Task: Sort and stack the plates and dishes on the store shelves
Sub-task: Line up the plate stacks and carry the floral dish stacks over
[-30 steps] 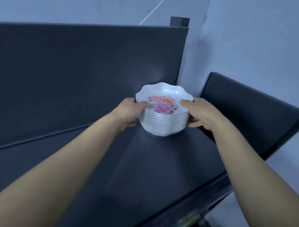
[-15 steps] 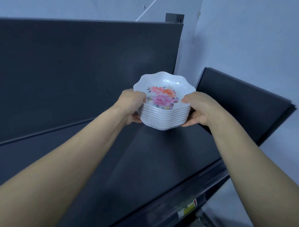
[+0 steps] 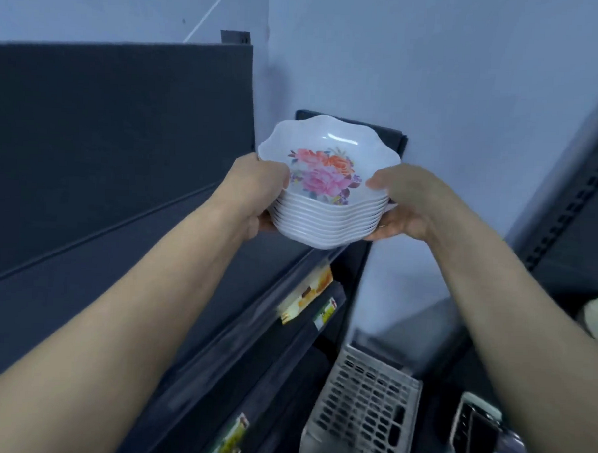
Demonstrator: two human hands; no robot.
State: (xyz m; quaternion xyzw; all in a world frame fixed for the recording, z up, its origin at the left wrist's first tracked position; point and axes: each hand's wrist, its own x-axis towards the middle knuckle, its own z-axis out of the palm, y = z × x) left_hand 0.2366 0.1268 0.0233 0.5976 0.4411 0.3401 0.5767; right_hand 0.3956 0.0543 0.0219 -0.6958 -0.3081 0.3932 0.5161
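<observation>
In the head view, the one view there is, a stack of scalloped white bowls (image 3: 327, 207) with a pink and orange flower print inside the top one is held up in the air, clear of the dark shelf (image 3: 123, 287) that runs along the lower left. The left hand (image 3: 258, 193) grips the stack's left side, thumb hooked over the top rim and fingers tucked underneath; the right hand (image 3: 406, 203) mirrors it on the right side, thumb on the rim and palm cupped below the lowest bowl. Both hands are closed firmly around the stack, which sits between them and leans slightly toward the camera. The bowls are already nested evenly, so the sorting of this set looks done, but the stack rests on nothing and has yet to be placed anywhere. The shelf beneath and to the left appears bare where it shows, and its front edge carries price tags (image 3: 306, 300), blurred. A pale perforated basket (image 3: 361, 410) stands lower right, contents not visible. Judging from this, the task is partway along: one stack is gathered, and its setting down, plus any other dishes out of sight, remains.
</observation>
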